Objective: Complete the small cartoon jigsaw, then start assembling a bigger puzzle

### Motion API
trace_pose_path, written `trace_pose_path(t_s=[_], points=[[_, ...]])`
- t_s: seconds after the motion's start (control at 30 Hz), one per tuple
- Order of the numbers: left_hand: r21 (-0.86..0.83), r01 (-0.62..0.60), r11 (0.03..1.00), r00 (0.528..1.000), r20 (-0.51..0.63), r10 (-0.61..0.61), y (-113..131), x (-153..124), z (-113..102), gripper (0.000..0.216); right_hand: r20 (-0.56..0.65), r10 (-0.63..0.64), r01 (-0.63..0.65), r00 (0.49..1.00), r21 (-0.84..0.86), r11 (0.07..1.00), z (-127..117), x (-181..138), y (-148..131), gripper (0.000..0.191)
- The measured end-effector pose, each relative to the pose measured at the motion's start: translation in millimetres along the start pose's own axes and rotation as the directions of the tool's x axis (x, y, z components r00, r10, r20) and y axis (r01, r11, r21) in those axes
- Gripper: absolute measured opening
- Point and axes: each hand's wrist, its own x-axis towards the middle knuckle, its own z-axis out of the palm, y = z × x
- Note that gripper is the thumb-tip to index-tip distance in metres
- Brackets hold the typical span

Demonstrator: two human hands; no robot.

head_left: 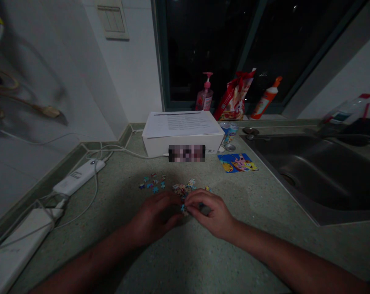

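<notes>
Both hands rest on a speckled green countertop (179, 261) in dim light. My left hand (156, 216) and my right hand (211, 212) meet fingertip to fingertip over a small cluster of joined jigsaw pieces (183, 208), fingers curled in a pinch on them. Several loose jigsaw pieces (154, 183) lie scattered just beyond the hands, with a denser heap (185, 188) right above the fingertips. A colourful cartoon picture card (237, 162) lies flat further back to the right.
A white box (181, 143) topped with a printed sheet stands behind the pieces. White power strips (79, 176) and cables run along the left wall. A steel sink (319, 171) is at the right. A small tin (230, 132), pink pump bottle (205, 96), red bag (235, 96) and orange bottle (266, 98) stand by the window.
</notes>
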Motion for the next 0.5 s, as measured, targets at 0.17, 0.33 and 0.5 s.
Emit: trace_pose_path(t_s=[0.17, 0.33, 0.5], points=[[-0.023, 0.024, 0.999, 1.0, -0.015, -0.025, -0.5, -0.3, 0.0, 0.03, 0.002, -0.008, 0.008, 1.0, -0.001, 1.0, -0.8, 1.1, -1.5, 0.015], [-0.067, 0.059, 0.996, 0.998, -0.032, -0.061, -2.4, -1.6, 1.9, 0.031, -0.005, -0.029, 0.029, 1.0, 0.002, 1.0, -1.5, 1.6, -0.9, 0.015], [-0.106, 0.09, 0.99, 0.995, -0.031, -0.094, -1.6, -0.2, 2.5, 0.029, -0.006, -0.028, 0.028, 1.0, 0.014, 1.0, -0.9, 1.1, 0.2, 0.019]])
